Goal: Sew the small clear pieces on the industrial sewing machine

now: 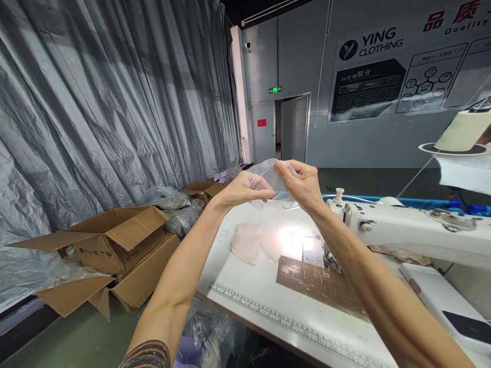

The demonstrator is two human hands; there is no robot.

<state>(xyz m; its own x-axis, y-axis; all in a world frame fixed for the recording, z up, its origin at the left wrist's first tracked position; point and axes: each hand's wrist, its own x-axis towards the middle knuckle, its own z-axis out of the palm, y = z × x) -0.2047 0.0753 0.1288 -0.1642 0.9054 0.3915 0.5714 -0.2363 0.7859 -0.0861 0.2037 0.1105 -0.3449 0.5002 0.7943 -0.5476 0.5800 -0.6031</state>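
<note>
Both of my hands are raised above the far side of a white sewing table, holding a thin, see-through whitish piece of fabric between them. My left hand has its thumb and fingers closed on the fabric's near part. With thumb and forefinger my right hand pinches its upper right part. Below them, pale pinkish sheer fabric pieces lie flat on the tabletop. To the right stands a white sewing machine, its lamp lighting the area by the needle; my right forearm passes in front of it.
Open cardboard boxes and clear plastic bags stand left of the table. A printed ruler runs along its front edge. A white box with a dark panel lies right of my forearm. A thread cone stands behind the machine.
</note>
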